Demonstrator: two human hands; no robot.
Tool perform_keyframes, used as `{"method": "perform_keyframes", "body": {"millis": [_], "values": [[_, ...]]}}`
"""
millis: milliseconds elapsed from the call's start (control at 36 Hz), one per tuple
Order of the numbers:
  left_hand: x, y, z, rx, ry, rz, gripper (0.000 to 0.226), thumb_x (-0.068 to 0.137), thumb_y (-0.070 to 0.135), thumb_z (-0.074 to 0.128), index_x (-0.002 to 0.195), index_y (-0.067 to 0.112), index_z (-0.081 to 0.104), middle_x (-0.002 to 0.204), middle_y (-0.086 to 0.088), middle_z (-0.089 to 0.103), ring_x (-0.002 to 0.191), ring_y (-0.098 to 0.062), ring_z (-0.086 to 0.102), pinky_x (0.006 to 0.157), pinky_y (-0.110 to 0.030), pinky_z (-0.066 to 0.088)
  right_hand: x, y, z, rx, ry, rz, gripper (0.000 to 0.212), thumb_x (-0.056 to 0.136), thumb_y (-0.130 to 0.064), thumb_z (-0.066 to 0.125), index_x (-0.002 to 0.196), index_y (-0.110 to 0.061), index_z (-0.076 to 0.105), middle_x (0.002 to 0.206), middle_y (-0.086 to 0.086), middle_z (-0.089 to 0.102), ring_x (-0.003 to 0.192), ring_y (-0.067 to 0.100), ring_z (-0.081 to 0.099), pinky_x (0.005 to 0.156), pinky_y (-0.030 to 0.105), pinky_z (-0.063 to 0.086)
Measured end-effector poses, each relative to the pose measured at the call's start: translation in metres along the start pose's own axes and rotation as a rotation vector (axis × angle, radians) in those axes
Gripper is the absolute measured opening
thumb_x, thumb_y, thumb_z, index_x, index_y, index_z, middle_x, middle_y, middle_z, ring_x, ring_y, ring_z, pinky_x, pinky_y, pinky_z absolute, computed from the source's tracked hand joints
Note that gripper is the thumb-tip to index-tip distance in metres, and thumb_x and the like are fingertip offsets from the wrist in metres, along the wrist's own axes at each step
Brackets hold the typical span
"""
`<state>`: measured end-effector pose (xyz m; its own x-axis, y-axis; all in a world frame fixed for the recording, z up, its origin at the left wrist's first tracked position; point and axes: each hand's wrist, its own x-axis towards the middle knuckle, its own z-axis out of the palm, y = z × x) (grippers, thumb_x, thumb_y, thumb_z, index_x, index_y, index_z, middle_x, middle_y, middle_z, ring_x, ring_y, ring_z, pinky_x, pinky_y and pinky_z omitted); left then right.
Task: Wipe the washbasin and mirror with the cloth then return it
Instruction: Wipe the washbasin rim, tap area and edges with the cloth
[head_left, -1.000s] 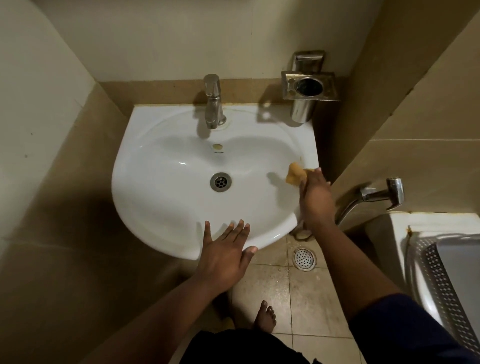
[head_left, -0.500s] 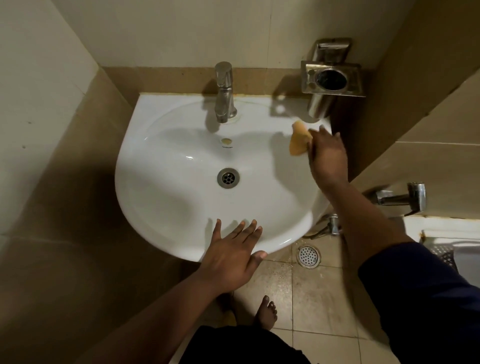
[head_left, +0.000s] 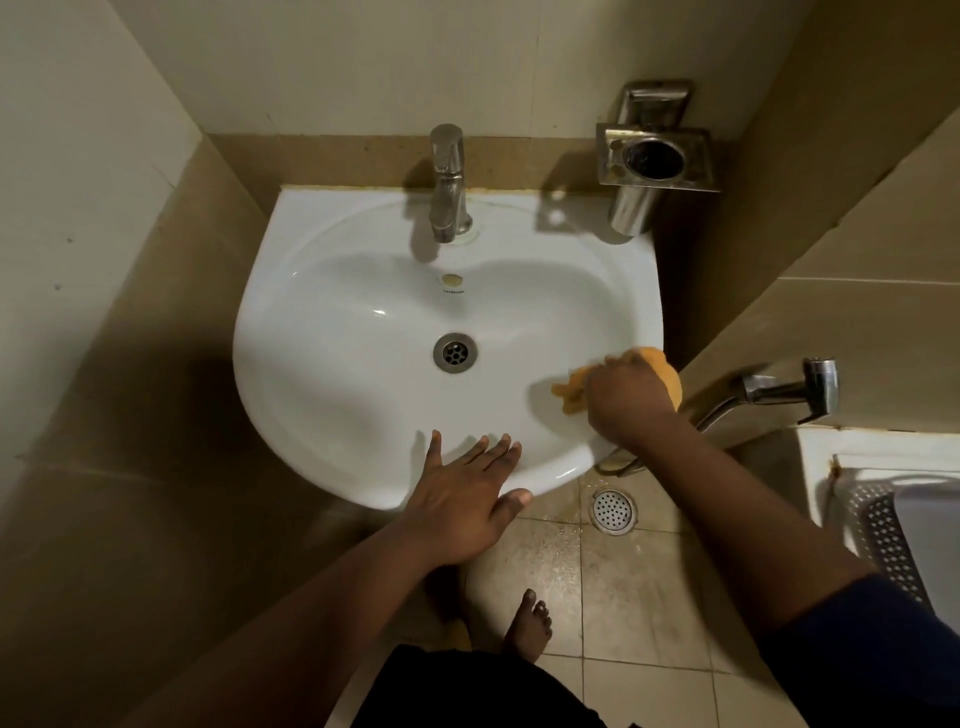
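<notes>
While half a second ago the right hand (head_left: 626, 397) was up by the back right corner of the washbasin (head_left: 363, 415), under the steel tumbler holder (head_left: 655, 156), it now sits lower in the frame, at the basin's right rim near the front curve. Its fingers are bunched around the orange cloth (head_left: 657, 371), which pokes out above and to the left of the knuckles and rests against the white porcelain just right of the drain (head_left: 455, 352). The cloth looks a little smeared, so I take it the stroke is in motion, though I cannot be sure.

At the lower middle of the frame the left hand (head_left: 462, 499) lies flat with fingers spread on the front lip of the basin, holding nothing, just as it did a moment ago.

Judging from this, the right side of the bowl is getting swept back to front, and the left half and the area round the tap (head_left: 448, 182) may remain. No mirror shows in this view, so that part and returning the cloth look yet to come.
</notes>
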<state>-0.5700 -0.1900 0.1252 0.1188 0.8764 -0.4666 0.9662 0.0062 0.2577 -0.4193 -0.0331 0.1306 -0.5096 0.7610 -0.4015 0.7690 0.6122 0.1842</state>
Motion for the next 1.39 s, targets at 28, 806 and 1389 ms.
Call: {"method": "perform_keyframes", "body": {"millis": [28,806,1389], "values": [[0.000,0.000,0.000,-0.001,0.000,0.002,0.059,0.097,0.051,0.017,0.149,0.025,0.006,0.158,0.007,0.007,0.146,-0.011,0.003,0.112,-0.055,-0.012,-0.003,-0.003,-0.001,0.000,-0.023,-0.021,0.029,0.093,-0.013,0.041,0.114,-0.011,0.060,0.120,0.005,0.063,0.112,0.022,0.056,0.099,0.031,0.035],[0.001,-0.003,0.003,-0.013,0.013,0.014,0.075,0.084,0.063,0.001,0.149,0.027,0.008,0.157,0.008,0.011,0.145,-0.011,0.008,0.114,-0.050,-0.006,0.073,0.022,0.002,0.020,0.239,-0.151,0.037,0.091,-0.008,0.042,0.128,-0.007,0.048,0.128,0.013,0.052,0.116,0.030,0.046,0.091,0.036,0.041],[0.000,0.000,-0.002,-0.019,-0.036,-0.027,0.062,0.097,0.051,0.018,0.150,0.021,0.006,0.158,0.003,0.009,0.146,-0.013,0.005,0.115,-0.054,-0.010,-0.025,-0.038,0.028,0.321,0.347,-0.029,0.019,0.078,-0.005,0.046,0.094,-0.001,0.057,0.072,0.014,0.066,0.063,0.031,0.063,0.056,0.030,0.039]]}}
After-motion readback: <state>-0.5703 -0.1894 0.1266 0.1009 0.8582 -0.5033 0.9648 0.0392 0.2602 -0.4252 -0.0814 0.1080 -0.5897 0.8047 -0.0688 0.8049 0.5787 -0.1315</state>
